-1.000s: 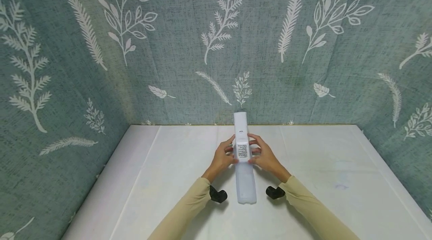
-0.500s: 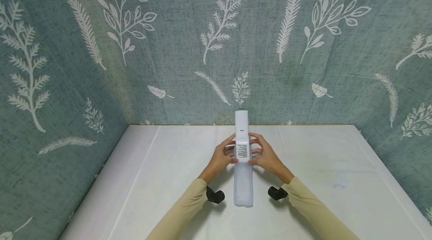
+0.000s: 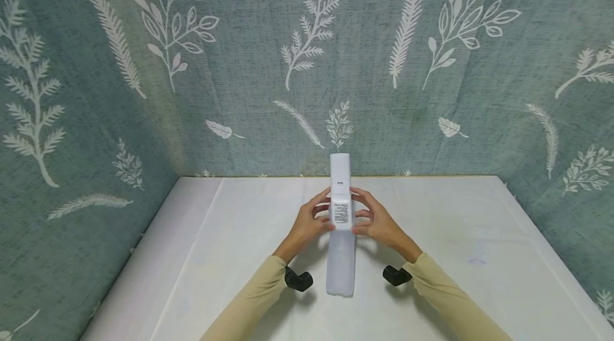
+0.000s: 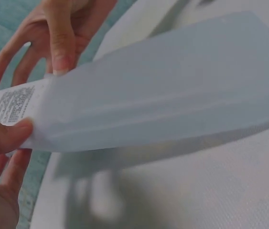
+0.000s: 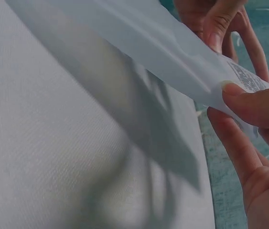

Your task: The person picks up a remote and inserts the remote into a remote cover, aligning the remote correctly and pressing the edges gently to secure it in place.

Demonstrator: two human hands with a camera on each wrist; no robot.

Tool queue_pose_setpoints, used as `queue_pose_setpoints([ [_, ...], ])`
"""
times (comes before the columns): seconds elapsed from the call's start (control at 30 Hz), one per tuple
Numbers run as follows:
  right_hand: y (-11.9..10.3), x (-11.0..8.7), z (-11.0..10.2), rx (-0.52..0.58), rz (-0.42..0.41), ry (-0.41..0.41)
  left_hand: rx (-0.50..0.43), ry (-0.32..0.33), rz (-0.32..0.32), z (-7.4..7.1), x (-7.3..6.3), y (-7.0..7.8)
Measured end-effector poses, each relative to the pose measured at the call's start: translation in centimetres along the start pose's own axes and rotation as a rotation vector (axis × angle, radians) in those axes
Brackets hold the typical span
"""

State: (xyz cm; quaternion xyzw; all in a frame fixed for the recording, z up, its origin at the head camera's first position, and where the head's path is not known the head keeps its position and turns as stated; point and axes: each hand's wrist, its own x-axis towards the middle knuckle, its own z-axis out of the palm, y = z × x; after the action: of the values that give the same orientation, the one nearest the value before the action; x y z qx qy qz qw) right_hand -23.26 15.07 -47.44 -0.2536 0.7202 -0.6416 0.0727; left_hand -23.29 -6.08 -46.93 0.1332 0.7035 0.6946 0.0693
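Observation:
A long white remote control (image 3: 340, 173) with a printed label (image 3: 341, 214) faces me in the head view, its far end overlapping the wall cloth. Its near part lies in a translucent, bluish sleeve (image 3: 341, 264), which also fills much of the left wrist view. My left hand (image 3: 307, 225) grips the left edge and my right hand (image 3: 380, 225) the right edge, both around the label and the sleeve's mouth. Each thumb sits close to that mouth, with the other fingers along the sides and underneath. A shadow falls on the table below the sleeve (image 5: 158, 43).
A white-covered table (image 3: 230, 272) spreads out on both sides of the hands. Behind it hangs a green cloth (image 3: 249, 64) with white leaf prints, which also runs along the left and right sides. Small black devices (image 3: 298, 280) are worn at both wrists.
The remote and sleeve look slightly longer and larger in the head view, and the sleeve's near end has swung left. Both hands keep their grip. The whole view has shifted a little.

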Motion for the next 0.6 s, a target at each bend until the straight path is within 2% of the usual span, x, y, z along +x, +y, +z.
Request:
queue_pose_setpoints([
  [0.13, -0.3, -0.2, 0.1, 0.009, -0.017, -0.008, -0.055, -0.013, -0.014, 0.0, -0.7, 1.6],
  [0.3, -0.5, -0.4, 0.2, -0.007, -0.043, -0.006, -0.068, -0.011, -0.030, 0.1, -1.8, 3.7],
  [0.4, -0.8, -0.5, 0.3, -0.014, -0.053, -0.007, -0.055, -0.012, -0.029, 0.2, -2.3, 4.3],
  [0.6, -1.7, -0.5, 0.8, -0.001, -0.051, -0.036, 0.007, -0.003, 0.018, -0.3, -3.2, 4.8],
])
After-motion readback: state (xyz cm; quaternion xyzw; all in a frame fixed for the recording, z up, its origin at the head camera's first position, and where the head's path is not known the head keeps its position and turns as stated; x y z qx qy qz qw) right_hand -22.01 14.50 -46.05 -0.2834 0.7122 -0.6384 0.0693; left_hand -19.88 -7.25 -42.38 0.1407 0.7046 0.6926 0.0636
